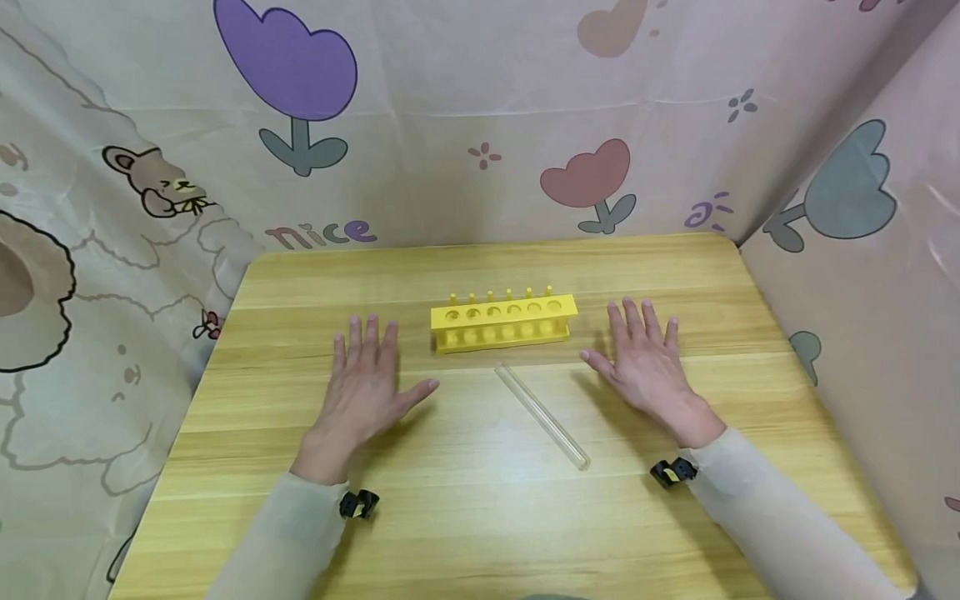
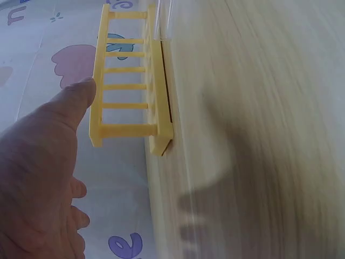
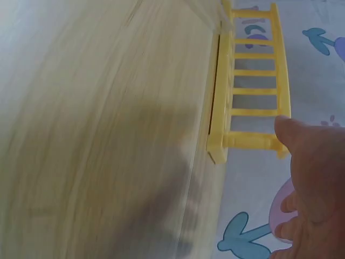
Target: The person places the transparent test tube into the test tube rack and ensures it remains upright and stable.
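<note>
Bench [image 1: 465,517] of pale wood-grain finish, with rounded far corners, enclosed at the back and both sides by printed cloth [image 1: 427,108]. At the near edge, a grey curved object [image 1: 555,597] is cut off by the frame; its identity cannot be told. Two pale sleeves [image 1: 787,517] enter from below, and a small black device [image 1: 673,472] sits at each wrist. Beyond them, a test tube [image 1: 542,415] lies on its side between the hands, slanting from near right to far left, its far end just short of the rack. The left hand [image 1: 363,392] and right hand [image 1: 647,367] are held palm down, one to either side, casting shadows on the wood; the fingers of both are released and extended, thumbs spread inward. Farther back, a yellow rack [image 1: 503,322] stands upright beyond the tube; in each wrist view a thumb overlaps its nearer end. The tube is clear, slender and glossy, with a rounded near end. The rack appears to be smooth plastic, its top pierced by a row of six round holes and backed by six slim pegs. The creased cloth bears tulips, a bear and the word "nice".
</note>
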`<state>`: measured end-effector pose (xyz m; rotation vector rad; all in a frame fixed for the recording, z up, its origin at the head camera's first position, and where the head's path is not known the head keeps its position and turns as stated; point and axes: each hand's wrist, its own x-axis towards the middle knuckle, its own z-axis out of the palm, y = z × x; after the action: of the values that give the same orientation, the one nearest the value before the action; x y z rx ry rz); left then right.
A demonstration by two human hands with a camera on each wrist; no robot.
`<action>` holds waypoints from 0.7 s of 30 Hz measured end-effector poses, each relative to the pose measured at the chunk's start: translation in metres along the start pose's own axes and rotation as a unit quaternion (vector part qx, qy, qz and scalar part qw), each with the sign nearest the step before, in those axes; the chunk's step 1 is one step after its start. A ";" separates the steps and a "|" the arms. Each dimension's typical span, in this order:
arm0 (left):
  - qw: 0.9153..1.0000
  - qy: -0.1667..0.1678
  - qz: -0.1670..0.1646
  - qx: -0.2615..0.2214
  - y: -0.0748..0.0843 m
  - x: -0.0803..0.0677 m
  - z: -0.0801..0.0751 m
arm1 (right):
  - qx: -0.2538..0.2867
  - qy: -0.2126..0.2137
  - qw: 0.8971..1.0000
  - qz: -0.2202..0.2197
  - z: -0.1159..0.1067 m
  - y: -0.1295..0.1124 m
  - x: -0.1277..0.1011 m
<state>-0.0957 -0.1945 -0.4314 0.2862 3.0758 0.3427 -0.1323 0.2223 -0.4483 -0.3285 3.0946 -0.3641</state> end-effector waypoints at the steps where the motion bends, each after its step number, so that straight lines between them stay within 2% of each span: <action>1: 1.000 -0.001 0.002 0.000 0.001 0.001 0.000 | 0.003 0.002 1.000 0.000 0.001 -0.002 0.000; 4: 1.000 -0.010 0.005 -0.004 0.004 0.005 0.000 | 0.010 0.014 1.000 -0.003 0.003 -0.008 0.001; 12: 1.000 -0.012 0.015 -0.013 0.016 0.020 0.000 | 0.012 0.090 0.995 -0.041 0.011 -0.030 -0.003; 15: 1.000 -0.011 0.025 -0.013 0.021 0.027 0.000 | 0.012 0.089 0.994 -0.056 0.013 -0.039 -0.007; 21: 0.999 -0.015 0.034 -0.012 0.027 0.040 0.001 | 0.016 0.051 0.996 -0.065 0.018 -0.056 -0.015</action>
<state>-0.1304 -0.1605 -0.4273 0.3907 3.0348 0.3739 -0.1054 0.1676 -0.4534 -0.5302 3.1718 -0.4449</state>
